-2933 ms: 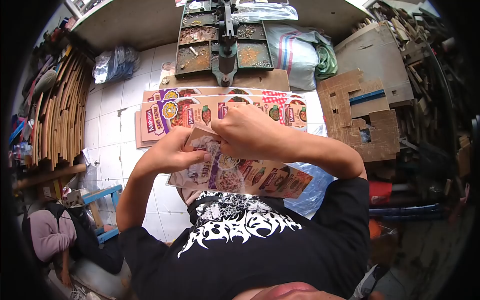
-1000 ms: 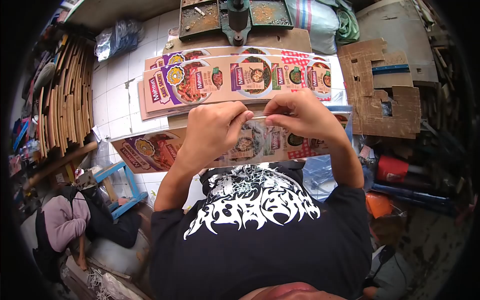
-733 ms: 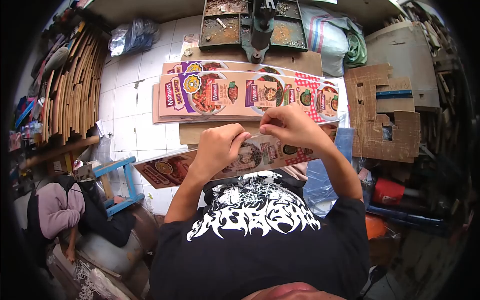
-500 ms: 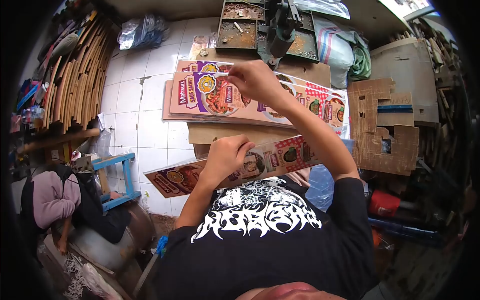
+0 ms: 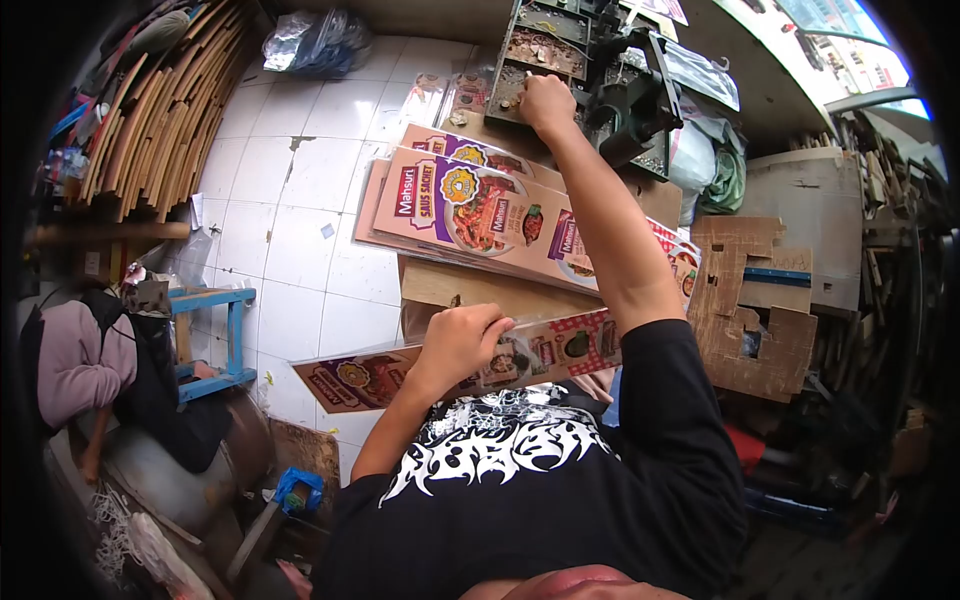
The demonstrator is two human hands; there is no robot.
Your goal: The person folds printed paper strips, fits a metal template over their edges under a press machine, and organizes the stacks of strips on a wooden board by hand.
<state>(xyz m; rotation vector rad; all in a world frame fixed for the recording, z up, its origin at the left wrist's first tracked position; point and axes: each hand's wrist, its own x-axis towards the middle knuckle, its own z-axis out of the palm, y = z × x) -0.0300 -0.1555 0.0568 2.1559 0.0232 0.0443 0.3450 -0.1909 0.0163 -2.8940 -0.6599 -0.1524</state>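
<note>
In my left hand (image 5: 460,345) is a long printed cardboard strip (image 5: 355,378), pinched near its upper edge and tilted in front of my shirt. A clear, shiny film seems to cover the strip. My right hand (image 5: 547,103) reaches far forward into a dark metal tray (image 5: 510,108) on the machine, its fingers closed at a small white stick like a cigarette (image 5: 528,76), mostly hidden. Beneath my right forearm lies a stack of printed Mahsuri sauce cards (image 5: 430,215), slightly fanned. My right arm covers part of the stack and the strip's right end.
A dark metal machine (image 5: 635,110) stands behind the stack. Cut brown board (image 5: 740,300) lies to the right, with sacks (image 5: 690,165) behind. A blue frame (image 5: 235,340) and a seated person (image 5: 90,370) are at the left, near stacked wooden strips (image 5: 165,110).
My right hand has left the card stack and moved forward into the tray, where the white stick lay. My left hand still holds the strip. The view has shifted.
</note>
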